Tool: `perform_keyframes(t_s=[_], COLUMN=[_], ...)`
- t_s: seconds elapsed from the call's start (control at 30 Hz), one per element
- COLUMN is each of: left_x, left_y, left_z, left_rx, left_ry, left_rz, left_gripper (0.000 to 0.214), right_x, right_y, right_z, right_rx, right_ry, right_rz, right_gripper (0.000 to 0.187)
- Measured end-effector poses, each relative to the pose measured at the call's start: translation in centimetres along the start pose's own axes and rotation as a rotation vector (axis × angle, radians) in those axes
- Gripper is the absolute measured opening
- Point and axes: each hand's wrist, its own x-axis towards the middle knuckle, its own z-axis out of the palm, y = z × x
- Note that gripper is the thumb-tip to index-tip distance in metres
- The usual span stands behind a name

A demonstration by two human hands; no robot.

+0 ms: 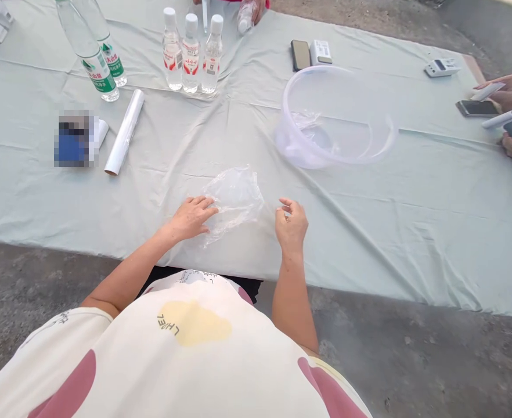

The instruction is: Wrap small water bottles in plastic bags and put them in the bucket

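Note:
A crumpled clear plastic bag (235, 197) lies on the pale green cloth (413, 209) near its front edge. My left hand (190, 217) rests flat on the bag's left side, fingers stretched out. My right hand (291, 223) hovers just right of the bag with its fingers loosely curled and apart, holding nothing I can see. A clear plastic basin (332, 116) stands beyond my right hand with a bit of plastic film inside.
Three small water bottles (190, 52) stand at the back centre, two larger ones (94, 49) back left. A white roll (124, 132) lies left. Phones (300, 54) and small devices sit at the back; another person's hands (511, 93) hold things at the right edge.

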Motion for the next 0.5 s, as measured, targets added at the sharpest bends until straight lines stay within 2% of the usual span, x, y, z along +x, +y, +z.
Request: perform_keyframes(t_s=[0.07, 0.1, 0.17, 0.23, 0.33, 0.5], left_x=[-0.1, -0.2, -0.4, -0.5, -0.6, -1.3], left_y=[0.2, 0.5, 1.1, 1.4, 0.8, -1.3], left_z=[0.7, 0.9, 1.0, 0.6, -0.8, -3.5], left_rx=[0.119, 0.195, 0.352, 0.471, 0.546, 0.537], left_ry=[-0.034, -0.055, -0.095, -0.124, -0.14, -0.091], left_rz=[0.014, 0.016, 0.004, -0.035, -0.122, -0.211], left_gripper=[0.056, 0.063, 0.076, 0.085, 0.093, 0.09], right_x=[-0.3, -0.5, -1.1, -1.6, -2.0, -1.3], right_y=[-1.1, -1.7, -2.7, -2.9, -1.6, 0.8], right_z=[-0.2, -0.1, 0.5, 1.0, 0.6, -2.2], right_rx=[-0.027, -0.041, -0.103, -0.205, -0.366, -0.449], right_ry=[0.029, -0.035, -0.254, -0.473, -0.629, -0.661], right_rz=[-0.213, -0.339, -0.573, -0.692, -0.635, -0.419], right_gripper=[0.03, 0.027, 0.023, 0.021, 0.022, 0.023])
